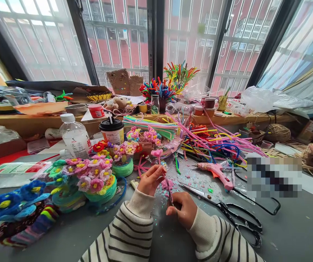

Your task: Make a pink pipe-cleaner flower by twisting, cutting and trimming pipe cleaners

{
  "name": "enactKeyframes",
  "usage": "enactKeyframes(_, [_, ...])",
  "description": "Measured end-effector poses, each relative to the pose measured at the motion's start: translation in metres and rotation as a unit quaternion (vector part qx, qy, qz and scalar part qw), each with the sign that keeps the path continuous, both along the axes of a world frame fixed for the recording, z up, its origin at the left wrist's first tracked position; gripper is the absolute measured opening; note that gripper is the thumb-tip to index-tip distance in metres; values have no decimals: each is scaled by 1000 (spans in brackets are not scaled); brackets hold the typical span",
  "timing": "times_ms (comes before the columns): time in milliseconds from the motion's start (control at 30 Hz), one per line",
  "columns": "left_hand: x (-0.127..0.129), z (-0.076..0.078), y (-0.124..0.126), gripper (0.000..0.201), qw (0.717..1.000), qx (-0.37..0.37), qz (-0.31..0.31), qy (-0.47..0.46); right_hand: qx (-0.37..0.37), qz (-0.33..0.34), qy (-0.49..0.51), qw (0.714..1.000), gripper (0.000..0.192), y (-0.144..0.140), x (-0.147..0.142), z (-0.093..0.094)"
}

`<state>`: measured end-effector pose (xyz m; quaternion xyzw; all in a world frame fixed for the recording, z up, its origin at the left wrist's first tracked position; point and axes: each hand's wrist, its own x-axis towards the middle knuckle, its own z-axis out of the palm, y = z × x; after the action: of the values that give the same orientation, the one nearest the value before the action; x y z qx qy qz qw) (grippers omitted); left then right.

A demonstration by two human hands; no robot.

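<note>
While spread across a wide grey worktop (pixel 295 225), crowded with craft clutter from window sill to near edge. Loose heap of multicoloured pipe cleaners (pixel 211 140) at centre right, just behind a pink hot-glue gun (pixel 216 170) lying on its side. Row of finished pipe-cleaner flower pots (pixel 96 178) to the left, in pink, yellow and green, with blue flowers nearer the corner. Large black-handled scissors (pixel 235 213) flat on the top, right of the hands, near but apart. Clear plastic bottle with white cap (pixel 74 136) and paper cup with dark lid (pixel 112 131) behind the flowers; printing on both too small to read. Blurred-out patch on the right, nothing legible. Left hand (pixel 151 180) raised, fingers pinching the upper part of a thin pink pipe-cleaner flower stem (pixel 165 178), small pink bloom at its top. Right hand (pixel 182 209) lower, fingers closed round the stem's bottom end. Striped sleeves on both wrists. Pink trimmings scattered beneath.
</note>
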<state>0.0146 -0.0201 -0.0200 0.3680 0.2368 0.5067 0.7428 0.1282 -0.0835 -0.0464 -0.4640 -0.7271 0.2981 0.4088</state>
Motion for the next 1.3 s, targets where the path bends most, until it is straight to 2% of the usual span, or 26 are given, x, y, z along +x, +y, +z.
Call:
enactKeyframes(267, [-1,1,0,13,1000,-13,22,-5,23,-61,24,998,51,5,-1,-4])
enactKeyframes(467, [-2,1,3,13,998,-9,58,-29,-31,-55,42,997,51,7,1,-3])
enactKeyframes(667, [2,1,2,16,996,8,88,-15,6,-29,-23,999,61,4,2,-5])
enactKeyframes(800, [2,2,1,19,995,-9,99,-9,8,1,-56,998,63,3,0,-9])
enactKeyframes(967, [3,3,0,21,995,9,102,16,11,22,-69,997,61,1,-1,-8])
enactKeyframes(1100, [4,4,0,21,993,10,113,20,24,-20,-67,997,57,2,-1,-8])
enactKeyframes(1300, [2,6,1,20,986,4,167,17,45,-73,-40,996,52,7,-1,-11])
